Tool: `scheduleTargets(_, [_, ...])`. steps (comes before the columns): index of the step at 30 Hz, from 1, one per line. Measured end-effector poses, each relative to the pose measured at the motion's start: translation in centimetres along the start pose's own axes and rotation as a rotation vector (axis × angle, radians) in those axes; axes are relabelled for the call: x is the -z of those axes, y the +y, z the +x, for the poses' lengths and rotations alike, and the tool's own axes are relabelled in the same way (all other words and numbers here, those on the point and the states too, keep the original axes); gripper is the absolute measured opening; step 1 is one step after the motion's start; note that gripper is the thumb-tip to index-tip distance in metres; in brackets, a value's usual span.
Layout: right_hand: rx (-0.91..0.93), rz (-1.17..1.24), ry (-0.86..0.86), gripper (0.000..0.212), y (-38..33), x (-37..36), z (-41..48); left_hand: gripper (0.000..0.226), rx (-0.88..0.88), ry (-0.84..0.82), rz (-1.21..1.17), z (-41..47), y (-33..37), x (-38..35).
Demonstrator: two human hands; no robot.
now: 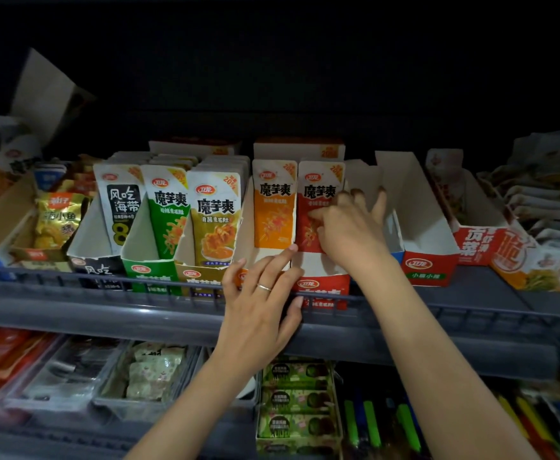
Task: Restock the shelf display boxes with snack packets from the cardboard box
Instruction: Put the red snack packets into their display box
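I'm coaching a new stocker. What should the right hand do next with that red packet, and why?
Probably let go and draw back. The right hand pinches the red packet, which already stands upright in the red display box, level with the orange packet beside it; the left hand rests over the shelf rail.

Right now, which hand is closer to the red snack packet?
Right. The right hand holds the red packet by its right side. The left hand rests lower, on the front of the orange display box, one fingertip near the packet's bottom corner.
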State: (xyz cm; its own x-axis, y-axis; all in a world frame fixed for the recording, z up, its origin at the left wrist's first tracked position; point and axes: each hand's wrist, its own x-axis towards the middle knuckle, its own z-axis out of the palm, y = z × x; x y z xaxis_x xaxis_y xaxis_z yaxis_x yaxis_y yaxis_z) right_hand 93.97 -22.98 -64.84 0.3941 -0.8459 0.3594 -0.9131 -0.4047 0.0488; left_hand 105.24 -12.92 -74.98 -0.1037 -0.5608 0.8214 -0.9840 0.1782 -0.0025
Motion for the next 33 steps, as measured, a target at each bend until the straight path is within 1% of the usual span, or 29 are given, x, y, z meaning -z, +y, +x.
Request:
scheduleTargets(6, [0.057,-0.047,-0.019,0.056,0.5,0.1,-0.4,0.029,-0.004,0.006,-0.001,0.0,0.1,0.1])
scheduleTargets(12, [0.022,-0.019,0.028,0.047,0.2,-0.1,-0.5,0.030,-0.012,-0.032,-0.005,0.0,0.0,0.4])
scheduleTargets(14, [0.026,0.023,0.058,0.043,0.4,0.1,-0.9,0.034,-0.027,-0.053,-0.005,-0.1,-0.3,0.6])
scheduleTargets(16, [0.026,0.109,0.129,0.037,0.9,0.1,-1.7,0.045,-0.056,-0.072,0.012,-0.4,-0.5,1.0])
scheduleTargets(19, [0.069,0.305,0.340,0.025,1.2,-0.2,-3.9,0.053,-0.083,-0.085,0.034,-1.2,-0.6,2.1])
scheduleTargets(22, [0.170,0.487,0.559,0.022,0.9,-0.5,-7.7,0.045,-0.156,-0.090,-0.010,-2.4,-0.1,3.9])
scheduleTargets(24, [0.266,0.544,0.590,0.020,0.3,-0.7,-11.0,0.033,-0.247,-0.151,-0.069,-3.7,0.4,5.3])
scheduleTargets(25, [0.322,0.554,0.579,0.018,0.0,-1.0,-12.7,0.028,-0.286,-0.207,-0.102,-4.5,0.8,6.0])
scheduleTargets(27, [0.428,0.572,0.516,0.015,-0.7,-2.1,-16.2,0.025,-0.333,-0.346,-0.141,-6.6,1.4,7.1])
scheduleTargets(29, [0.502,0.568,0.388,0.016,-1.4,-4.1,-19.7,0.026,-0.350,-0.505,-0.142,-9.5,1.9,7.7])
scheduleTargets(31, [0.520,0.585,0.169,0.020,-1.8,-7.2,-23.2,0.028,-0.347,-0.665,-0.136,-13.0,2.2,8.2])
scheduleTargets(33, [0.467,0.658,-0.097,0.024,-2.1,-10.5,-27.2,0.028,-0.319,-0.805,-0.151,-17.2,2.1,9.2])
